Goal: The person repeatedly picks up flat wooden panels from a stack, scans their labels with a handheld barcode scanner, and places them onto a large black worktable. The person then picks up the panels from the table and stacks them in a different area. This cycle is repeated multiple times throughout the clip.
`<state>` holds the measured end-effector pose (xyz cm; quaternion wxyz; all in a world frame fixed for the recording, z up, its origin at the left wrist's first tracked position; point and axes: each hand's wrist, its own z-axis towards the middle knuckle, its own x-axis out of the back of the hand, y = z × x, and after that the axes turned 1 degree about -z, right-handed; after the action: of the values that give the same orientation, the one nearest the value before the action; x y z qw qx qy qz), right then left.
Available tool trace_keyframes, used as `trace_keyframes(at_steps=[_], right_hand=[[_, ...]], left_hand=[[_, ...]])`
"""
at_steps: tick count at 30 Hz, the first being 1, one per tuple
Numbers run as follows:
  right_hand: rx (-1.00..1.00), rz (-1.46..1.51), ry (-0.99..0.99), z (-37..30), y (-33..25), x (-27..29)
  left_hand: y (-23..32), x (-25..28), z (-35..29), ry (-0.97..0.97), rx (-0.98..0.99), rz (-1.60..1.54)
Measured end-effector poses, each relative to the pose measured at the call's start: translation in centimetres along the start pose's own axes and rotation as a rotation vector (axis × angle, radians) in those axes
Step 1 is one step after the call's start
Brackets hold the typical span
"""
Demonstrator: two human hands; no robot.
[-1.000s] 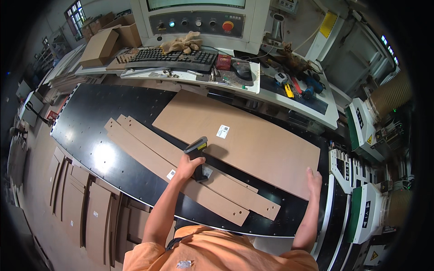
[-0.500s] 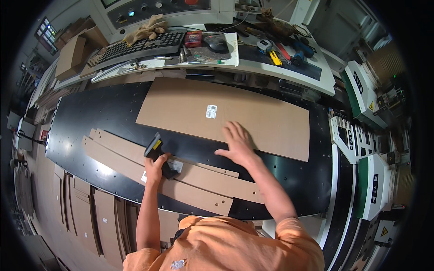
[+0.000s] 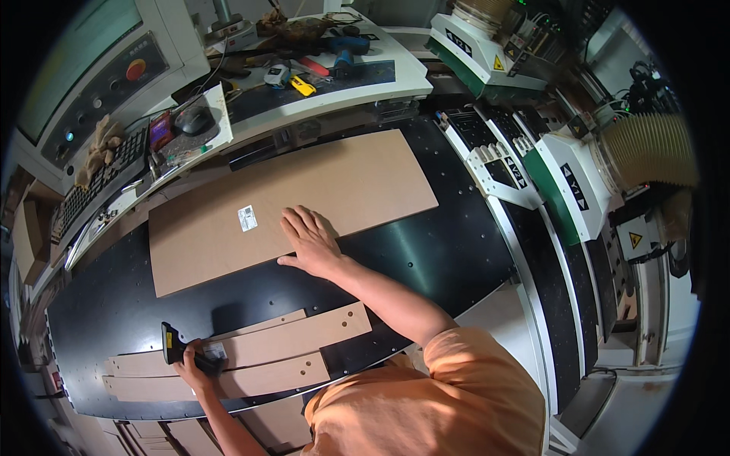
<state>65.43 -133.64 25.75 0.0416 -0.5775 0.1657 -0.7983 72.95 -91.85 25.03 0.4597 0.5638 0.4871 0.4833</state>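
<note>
The scene is bright and evenly lit from above. The glossy black machine surface [image 3: 426, 258] carries a soft pale glare near its middle. The right hand [image 3: 310, 242] throws a short, soft shadow on the large brown board [image 3: 304, 197]. Focus is sharp in the centre. Toward the rim straight edges bend strongly, details become smaller and slightly soft, and a black circular border closes the corners.

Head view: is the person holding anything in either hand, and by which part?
The left hand grips a black handheld scanner by its handle, over the narrow strips. The right hand holds nothing; it lies flat on the large brown panel.
</note>
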Motion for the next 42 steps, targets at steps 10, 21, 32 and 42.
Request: trace_keyframes(at_steps=[10, 21, 32, 42], right_hand=[[-0.053, -0.078, -0.029, -0.6, 9.3, 3.3], [-0.114, -0.083, -0.009, -1.3, 21.6, 7.2], [-0.148, -0.106, 0.031, -3.9, 28.4, 10.5], [-0.153, -0.084, 0.063, -4.2, 28.5, 10.1]], left_hand=[[-2.5, 0.7, -0.3, 0.151, 0.051, -0.126], [-2.7, -2.1, -2.5, 0.114, 0.043, -0.091], [0.8, -11.4, -7.7, 0.086, 0.066, -0.119], [1.7, -14.2, -8.4, 0.039, 0.041, 0.006]])
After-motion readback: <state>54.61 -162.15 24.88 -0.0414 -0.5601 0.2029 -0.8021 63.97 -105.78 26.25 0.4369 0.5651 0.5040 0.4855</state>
